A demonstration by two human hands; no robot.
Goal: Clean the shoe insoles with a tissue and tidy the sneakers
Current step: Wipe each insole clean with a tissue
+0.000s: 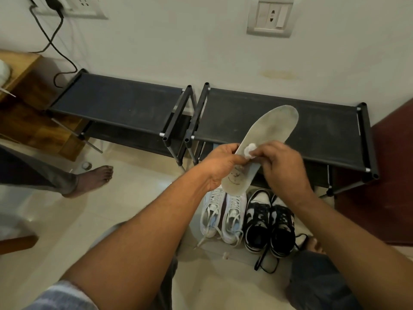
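Above the pale tiled floor, before the black fabric shoe rack, the left hand clasps the worn grey foam insole near its heel, toe towards one o'clock. The right hand fingers pinch a small white tissue wad against its middle. White lace-up sneakers sit at its six o'clock. Hard rubbing could likely shred the tissue or fold the unsupported toe.

A person's left hand grips a pale insole by its middle while the right hand pinches a wad of tissue against it. White sneakers and black-and-white sneakers stand side by side on the tiled floor, before two black shoe racks.
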